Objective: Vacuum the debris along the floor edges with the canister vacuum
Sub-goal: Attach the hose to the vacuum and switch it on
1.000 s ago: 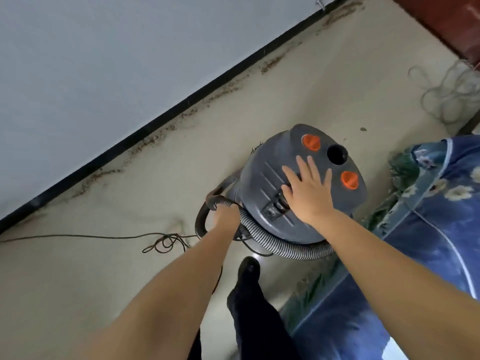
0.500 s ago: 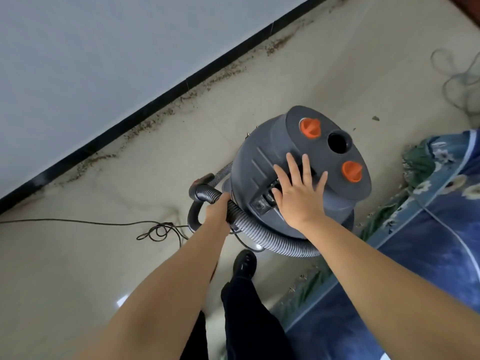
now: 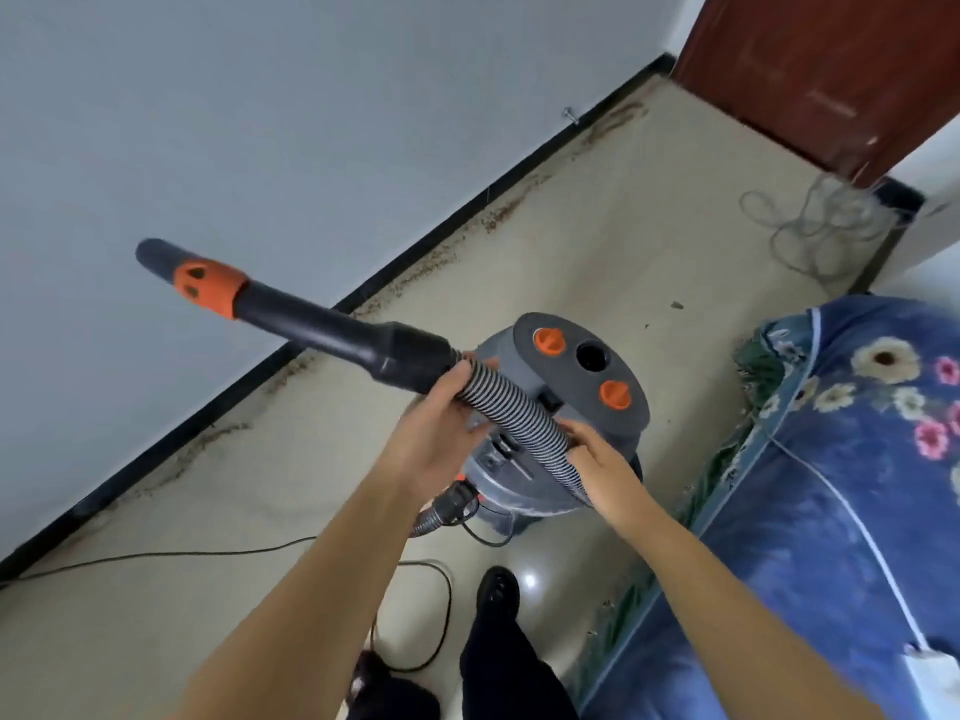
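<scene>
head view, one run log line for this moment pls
left hand grips black wand's base | right hand holds ribbed grey hose | nozzle raised, off floor | grey canister vacuum upright | brown debris along baseboard

Both hands are up in the air over the canister vacuum point(image 3: 566, 407), which stands directly under them and blocks the way straight down. To the left of the left hand point(image 3: 431, 433) the floor point(image 3: 260, 485) is open as far as the wall point(image 3: 260, 122), with only a thin power cord point(image 3: 156, 556) lying across it. To the right of the right hand point(image 3: 597, 459) a floral quilt point(image 3: 831, 485) stands near the vacuum. Beyond the hands the floor is free, until the tangled cable point(image 3: 815, 220) near the door point(image 3: 831, 70).
</scene>
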`<action>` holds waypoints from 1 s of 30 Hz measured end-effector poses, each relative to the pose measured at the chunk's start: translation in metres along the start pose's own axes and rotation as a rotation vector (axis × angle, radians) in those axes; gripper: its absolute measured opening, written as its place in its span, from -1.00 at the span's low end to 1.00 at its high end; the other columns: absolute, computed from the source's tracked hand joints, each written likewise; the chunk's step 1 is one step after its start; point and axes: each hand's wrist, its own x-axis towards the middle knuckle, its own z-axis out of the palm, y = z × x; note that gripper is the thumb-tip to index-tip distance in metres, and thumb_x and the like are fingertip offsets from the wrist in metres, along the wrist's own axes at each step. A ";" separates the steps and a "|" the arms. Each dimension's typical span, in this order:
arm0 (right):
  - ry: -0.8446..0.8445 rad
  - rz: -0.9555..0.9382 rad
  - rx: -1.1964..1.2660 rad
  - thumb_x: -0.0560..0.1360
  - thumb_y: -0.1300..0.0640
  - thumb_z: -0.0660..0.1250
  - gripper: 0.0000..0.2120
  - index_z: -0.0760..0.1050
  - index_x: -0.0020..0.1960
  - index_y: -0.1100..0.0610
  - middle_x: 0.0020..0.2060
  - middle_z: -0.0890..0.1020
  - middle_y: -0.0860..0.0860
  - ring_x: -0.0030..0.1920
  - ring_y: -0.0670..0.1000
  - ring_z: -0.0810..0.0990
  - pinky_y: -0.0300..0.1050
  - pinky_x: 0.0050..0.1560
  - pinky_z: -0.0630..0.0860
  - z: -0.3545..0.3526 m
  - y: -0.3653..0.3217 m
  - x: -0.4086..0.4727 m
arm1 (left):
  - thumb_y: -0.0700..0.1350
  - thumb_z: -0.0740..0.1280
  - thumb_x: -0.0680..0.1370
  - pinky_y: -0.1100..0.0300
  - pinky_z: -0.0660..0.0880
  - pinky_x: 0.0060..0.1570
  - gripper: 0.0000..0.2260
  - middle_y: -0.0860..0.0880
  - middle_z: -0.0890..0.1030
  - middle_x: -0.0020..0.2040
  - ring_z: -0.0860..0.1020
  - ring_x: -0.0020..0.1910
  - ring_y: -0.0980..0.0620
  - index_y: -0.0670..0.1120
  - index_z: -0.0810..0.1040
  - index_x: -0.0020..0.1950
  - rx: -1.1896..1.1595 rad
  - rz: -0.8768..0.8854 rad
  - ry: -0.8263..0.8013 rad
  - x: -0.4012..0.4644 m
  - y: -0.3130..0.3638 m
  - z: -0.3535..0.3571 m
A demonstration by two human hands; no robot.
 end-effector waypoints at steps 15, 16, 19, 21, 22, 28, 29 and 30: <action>0.791 0.017 -0.134 0.42 0.29 0.31 -0.65 0.40 0.19 0.27 0.05 0.51 0.25 -0.16 0.10 0.45 -0.12 -0.18 0.33 -0.159 -0.055 0.003 | -0.11 0.47 0.43 0.15 0.52 -0.03 -0.68 0.01 0.61 -0.03 0.53 -0.14 0.15 -0.10 0.53 0.15 0.512 0.272 0.142 0.047 -0.005 0.243; 0.752 0.017 -0.143 0.43 0.28 0.31 -0.62 0.38 0.24 0.25 0.10 0.49 0.25 -0.14 0.11 0.45 -0.12 -0.17 0.33 -0.163 -0.069 0.013 | -0.12 0.46 0.44 0.22 0.49 -0.11 -0.75 0.05 0.60 -0.09 0.52 -0.18 0.20 -0.06 0.54 0.08 0.497 0.317 0.157 0.050 0.003 0.245; 0.621 -0.019 -0.153 0.48 0.23 0.27 -0.60 0.32 0.29 0.19 0.14 0.47 0.25 -0.14 0.14 0.46 -0.11 -0.18 0.35 -0.162 -0.116 0.046 | -0.16 0.43 0.46 0.30 0.43 -0.23 -0.85 0.11 0.55 -0.20 0.50 -0.22 0.22 0.03 0.51 -0.08 0.409 0.395 0.202 0.054 0.039 0.241; 0.537 -0.097 -0.173 0.49 0.23 0.26 -0.60 0.29 0.30 0.21 0.07 0.51 0.23 -0.15 0.12 0.47 -0.13 -0.20 0.34 -0.149 -0.147 0.066 | -0.16 0.42 0.47 0.32 0.43 -0.24 -0.84 0.09 0.56 -0.18 0.50 -0.20 0.22 -0.02 0.52 0.00 0.418 0.447 0.234 0.052 0.070 0.229; 0.477 -0.128 -0.175 0.49 0.23 0.26 -0.59 0.28 0.31 0.22 0.03 0.52 0.21 -0.14 0.12 0.47 -0.13 -0.19 0.34 -0.138 -0.162 0.075 | -0.18 0.41 0.47 0.35 0.44 -0.25 -0.82 0.09 0.56 -0.15 0.51 -0.18 0.22 -0.06 0.52 0.05 0.443 0.489 0.239 0.050 0.086 0.221; 0.163 -0.158 -0.216 0.50 0.19 0.27 -0.76 0.34 0.13 0.16 -0.26 0.46 0.05 -0.25 0.06 0.45 -0.22 -0.43 0.30 -0.041 -0.232 0.099 | -0.25 0.40 0.46 0.49 0.45 -0.38 -0.76 0.08 0.55 -0.18 0.53 -0.20 0.19 -0.11 0.48 0.10 0.648 0.688 0.376 0.021 0.158 0.164; 0.110 -0.160 -0.214 0.49 0.17 0.28 -0.79 0.35 0.09 0.16 -0.31 0.43 0.04 -0.31 0.03 0.42 -0.22 -0.43 0.28 -0.024 -0.240 0.099 | -0.24 0.39 0.46 0.42 0.48 -0.31 -0.76 0.08 0.55 -0.18 0.53 -0.18 0.15 -0.10 0.48 0.09 0.681 0.698 0.413 0.015 0.167 0.156; 0.048 -0.165 -0.177 0.47 0.15 0.30 -0.76 0.38 0.10 0.18 -0.31 0.43 0.05 -0.34 0.01 0.40 -0.20 -0.40 0.28 -0.008 -0.247 0.098 | -0.24 0.39 0.45 0.34 0.50 -0.23 -0.76 0.08 0.55 -0.19 0.54 -0.17 0.10 -0.08 0.47 0.08 0.721 0.702 0.454 0.009 0.175 0.149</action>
